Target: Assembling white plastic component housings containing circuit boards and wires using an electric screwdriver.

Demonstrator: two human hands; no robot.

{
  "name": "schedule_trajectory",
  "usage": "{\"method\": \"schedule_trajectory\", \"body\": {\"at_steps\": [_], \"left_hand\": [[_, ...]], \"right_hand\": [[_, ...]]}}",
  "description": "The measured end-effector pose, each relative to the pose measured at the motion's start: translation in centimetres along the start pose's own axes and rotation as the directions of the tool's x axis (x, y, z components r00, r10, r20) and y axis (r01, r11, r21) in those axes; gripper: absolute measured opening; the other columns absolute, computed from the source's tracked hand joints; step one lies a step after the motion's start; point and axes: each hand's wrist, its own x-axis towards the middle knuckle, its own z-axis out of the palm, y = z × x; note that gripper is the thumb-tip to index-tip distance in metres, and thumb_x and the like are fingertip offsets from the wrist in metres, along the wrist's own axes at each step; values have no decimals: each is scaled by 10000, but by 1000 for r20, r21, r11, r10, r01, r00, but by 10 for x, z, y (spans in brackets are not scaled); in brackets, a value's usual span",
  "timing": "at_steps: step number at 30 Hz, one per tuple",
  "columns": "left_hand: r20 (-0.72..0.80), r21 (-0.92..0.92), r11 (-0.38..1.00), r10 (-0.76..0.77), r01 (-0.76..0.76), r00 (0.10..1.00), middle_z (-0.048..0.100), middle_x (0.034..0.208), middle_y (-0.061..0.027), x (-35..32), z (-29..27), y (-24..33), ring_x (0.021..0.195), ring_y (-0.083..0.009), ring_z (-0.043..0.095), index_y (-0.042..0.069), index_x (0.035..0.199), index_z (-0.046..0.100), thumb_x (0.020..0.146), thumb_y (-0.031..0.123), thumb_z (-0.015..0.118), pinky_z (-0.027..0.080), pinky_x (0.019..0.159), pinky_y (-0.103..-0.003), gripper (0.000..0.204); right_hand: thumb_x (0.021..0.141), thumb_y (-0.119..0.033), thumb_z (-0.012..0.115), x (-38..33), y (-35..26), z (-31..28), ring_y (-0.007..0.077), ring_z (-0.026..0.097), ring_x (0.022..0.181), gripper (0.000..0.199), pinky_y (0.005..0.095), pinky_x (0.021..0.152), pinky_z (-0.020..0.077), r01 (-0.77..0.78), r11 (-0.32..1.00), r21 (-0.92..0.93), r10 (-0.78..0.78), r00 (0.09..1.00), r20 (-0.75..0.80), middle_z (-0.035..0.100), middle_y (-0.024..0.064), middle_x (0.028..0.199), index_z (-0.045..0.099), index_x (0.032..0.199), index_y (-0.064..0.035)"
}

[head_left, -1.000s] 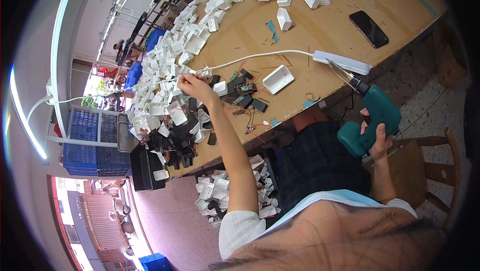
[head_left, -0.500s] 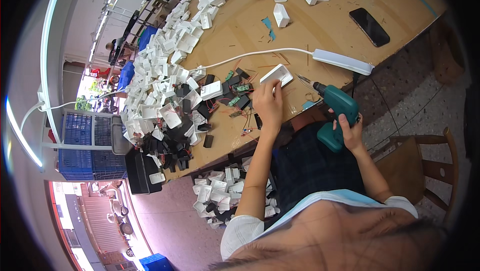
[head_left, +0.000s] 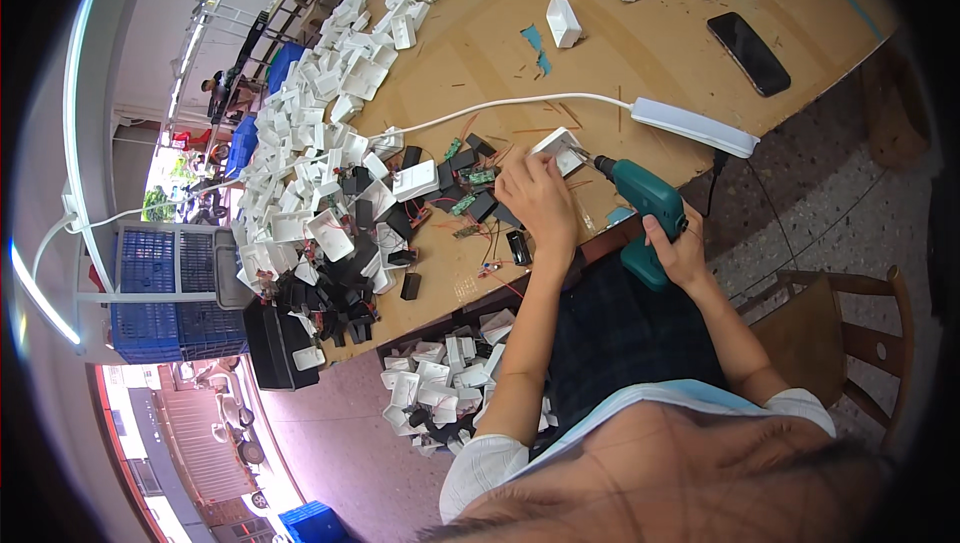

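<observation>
Room: tabletop between white case and phone | obstacles: cable, power strip, drill

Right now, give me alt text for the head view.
The right hand holds a green drill aimed at a white box beside the left hand, on a tan table. More white boxes are heaped leftward; a black phone lies at right.

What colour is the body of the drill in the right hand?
The drill body is dark teal green, as the head view shows.
</observation>
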Motion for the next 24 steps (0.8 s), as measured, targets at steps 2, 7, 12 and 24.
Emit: {"method": "schedule_trajectory", "body": {"at_steps": [2, 7, 12, 24], "left_hand": [[30, -35, 999, -16, 17, 999, 586, 1213, -115, -1, 3, -1, 1191, -302, 541, 64, 1032, 634, 917, 121, 693, 350, 1017, -471, 141], [-38, 16, 1000, -17, 18, 999, 620, 1175, -91, -2, 5, 5, 1119, -274, 581, 58, 997, 646, 895, 111, 710, 364, 1019, -459, 131], [-51, 29, 999, -14, 15, 999, 621, 1175, -85, -1, 6, 6, 1103, -257, 589, 60, 990, 650, 894, 114, 713, 364, 1014, -454, 127], [-48, 34, 999, -26, 28, 998, 624, 1166, -74, -2, 8, 7, 1106, -244, 590, 60, 989, 661, 897, 119, 718, 356, 1013, -456, 124]], "right_hand": [[986, -281, 668, 1, 1, 1, 106, 593, 644, 337, 265, 602, 479, 2, 1000, -10, -2, 1000, -1, 616, 40, 771, 655, 1075, 43], [960, -206, 688, 3, -3, 0, 285, 682, 961, 317, 363, 868, 520, -96, 995, -36, 98, 994, 43, 696, 171, 1054, 669, 1148, 48], [989, -264, 669, 7, -1, 5, 114, 599, 635, 321, 278, 592, 485, 35, 997, -73, -35, 999, 8, 638, 57, 789, 651, 1075, 45], [973, -221, 680, 8, -6, 4, 207, 655, 796, 293, 323, 729, 510, -6, 997, -76, 7, 1000, 8, 688, 124, 928, 667, 1086, 50]]}}
